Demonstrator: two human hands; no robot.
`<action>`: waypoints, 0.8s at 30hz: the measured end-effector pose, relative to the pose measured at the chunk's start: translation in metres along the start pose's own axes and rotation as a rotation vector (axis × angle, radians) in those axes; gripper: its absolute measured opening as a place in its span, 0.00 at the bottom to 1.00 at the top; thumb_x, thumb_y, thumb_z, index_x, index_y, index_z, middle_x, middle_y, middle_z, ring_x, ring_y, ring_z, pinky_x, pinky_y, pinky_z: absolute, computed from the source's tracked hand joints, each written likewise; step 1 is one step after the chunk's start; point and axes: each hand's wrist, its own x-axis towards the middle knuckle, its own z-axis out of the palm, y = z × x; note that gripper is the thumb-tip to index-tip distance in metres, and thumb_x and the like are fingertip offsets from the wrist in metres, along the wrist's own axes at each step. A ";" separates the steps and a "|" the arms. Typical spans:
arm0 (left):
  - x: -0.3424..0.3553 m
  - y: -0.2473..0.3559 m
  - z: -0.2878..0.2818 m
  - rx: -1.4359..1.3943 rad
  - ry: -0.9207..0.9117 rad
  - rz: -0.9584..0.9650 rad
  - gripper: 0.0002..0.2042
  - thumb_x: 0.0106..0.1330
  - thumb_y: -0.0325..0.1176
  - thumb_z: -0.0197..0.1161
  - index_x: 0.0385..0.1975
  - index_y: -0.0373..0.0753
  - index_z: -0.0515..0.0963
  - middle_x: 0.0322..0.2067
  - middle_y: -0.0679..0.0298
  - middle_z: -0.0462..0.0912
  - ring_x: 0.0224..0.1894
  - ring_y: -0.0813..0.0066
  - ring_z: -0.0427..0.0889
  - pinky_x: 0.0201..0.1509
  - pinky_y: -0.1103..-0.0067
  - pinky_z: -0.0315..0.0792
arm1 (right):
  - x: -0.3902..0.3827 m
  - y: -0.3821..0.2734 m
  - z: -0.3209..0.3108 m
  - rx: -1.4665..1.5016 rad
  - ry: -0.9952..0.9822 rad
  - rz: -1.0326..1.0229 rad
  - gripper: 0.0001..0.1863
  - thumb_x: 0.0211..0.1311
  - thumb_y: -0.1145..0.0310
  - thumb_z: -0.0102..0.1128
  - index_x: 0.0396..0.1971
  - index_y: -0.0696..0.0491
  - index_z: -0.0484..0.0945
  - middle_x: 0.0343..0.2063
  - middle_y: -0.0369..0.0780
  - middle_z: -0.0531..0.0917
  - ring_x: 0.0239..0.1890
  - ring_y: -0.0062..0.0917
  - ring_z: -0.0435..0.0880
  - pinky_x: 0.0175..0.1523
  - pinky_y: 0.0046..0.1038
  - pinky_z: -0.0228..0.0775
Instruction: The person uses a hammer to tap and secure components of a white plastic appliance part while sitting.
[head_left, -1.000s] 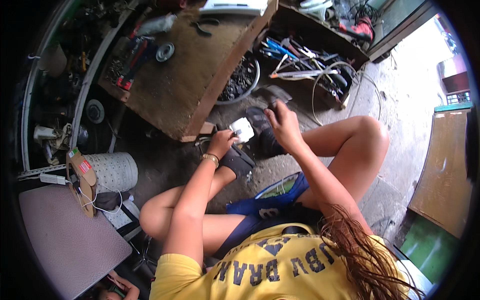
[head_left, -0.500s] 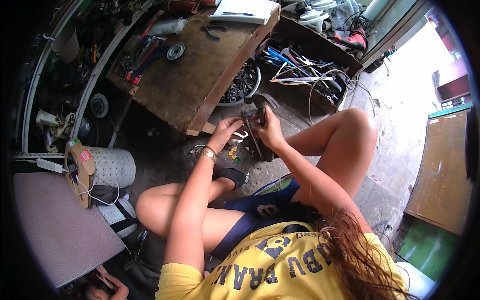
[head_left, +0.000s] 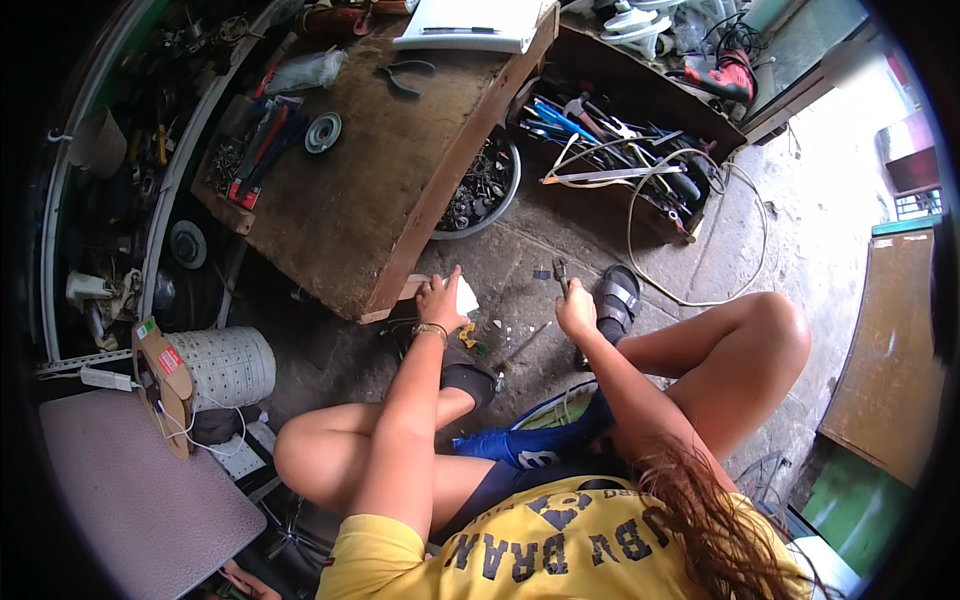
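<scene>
My right hand (head_left: pixel 576 312) is closed round the handle of a hammer (head_left: pixel 561 270), its head pointing away from me above the floor. Further left, my left hand (head_left: pixel 438 305) grips a white piece (head_left: pixel 467 298) whose exact kind I cannot make out; fingers partly cover it. Just below that hand, small yellow pieces (head_left: pixel 467 336) lie on the floor. A thin rod (head_left: pixel 530 341) rests between my two hands, with white crumbs scattered near it. A small dark flat piece (head_left: pixel 541 274) is on the concrete left of the hammer head.
A wooden table (head_left: pixel 350 200) carries pliers (head_left: pixel 402 80), a metal disc (head_left: pixel 322 132) and a notebook (head_left: pixel 470 25). Beside it stand a basin (head_left: pixel 510 190) of small metal parts and a tool box (head_left: pixel 690 228) with a looping cable (head_left: pixel 765 235). A perforated white basket (head_left: pixel 235 370) is at left.
My hands have moved apart: the right went right and lower with the hammer, the left slightly lower. My right knee swung outward, and the sandalled right foot came into view.
</scene>
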 end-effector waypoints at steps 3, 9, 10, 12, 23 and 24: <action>0.004 -0.001 -0.003 -0.062 0.029 0.024 0.53 0.39 0.44 0.82 0.70 0.60 0.57 0.59 0.55 0.67 0.64 0.48 0.66 0.64 0.60 0.66 | 0.012 0.014 0.007 -0.064 -0.084 0.017 0.20 0.59 0.75 0.51 0.53 0.57 0.69 0.49 0.55 0.77 0.51 0.52 0.78 0.50 0.52 0.71; -0.021 0.016 -0.005 -1.293 -0.226 -0.513 0.46 0.49 0.52 0.77 0.66 0.40 0.61 0.58 0.53 0.73 0.59 0.61 0.75 0.58 0.66 0.74 | 0.016 -0.026 -0.011 -0.192 -0.161 0.051 0.35 0.61 0.60 0.61 0.67 0.51 0.61 0.65 0.49 0.63 0.65 0.46 0.64 0.62 0.53 0.62; -0.030 0.021 -0.022 -1.340 -0.280 -0.488 0.44 0.52 0.56 0.73 0.65 0.39 0.61 0.55 0.53 0.75 0.56 0.63 0.77 0.53 0.68 0.77 | 0.020 -0.026 -0.004 -0.024 -0.134 0.012 0.38 0.60 0.51 0.62 0.68 0.50 0.61 0.65 0.49 0.63 0.65 0.49 0.65 0.64 0.52 0.61; -0.042 0.024 -0.046 -1.471 -0.463 -0.377 0.42 0.57 0.61 0.66 0.64 0.37 0.61 0.52 0.55 0.78 0.51 0.66 0.81 0.44 0.73 0.81 | 0.031 -0.033 -0.002 0.422 -0.335 -0.133 0.35 0.67 0.46 0.54 0.69 0.46 0.61 0.65 0.47 0.67 0.64 0.46 0.68 0.64 0.49 0.63; -0.170 0.035 -0.232 -1.408 -0.629 0.330 0.40 0.67 0.65 0.51 0.67 0.36 0.58 0.42 0.60 0.81 0.38 0.74 0.84 0.35 0.87 0.78 | -0.102 -0.146 -0.190 1.476 -0.948 0.187 0.43 0.64 0.29 0.37 0.66 0.47 0.65 0.61 0.44 0.74 0.58 0.39 0.77 0.52 0.48 0.76; -0.178 0.038 -0.237 -1.382 -0.566 0.442 0.38 0.69 0.60 0.53 0.66 0.34 0.58 0.40 0.61 0.81 0.35 0.79 0.82 0.39 0.86 0.77 | -0.101 -0.140 -0.190 1.533 -0.979 0.235 0.42 0.64 0.29 0.36 0.65 0.47 0.66 0.58 0.44 0.76 0.55 0.39 0.79 0.49 0.48 0.78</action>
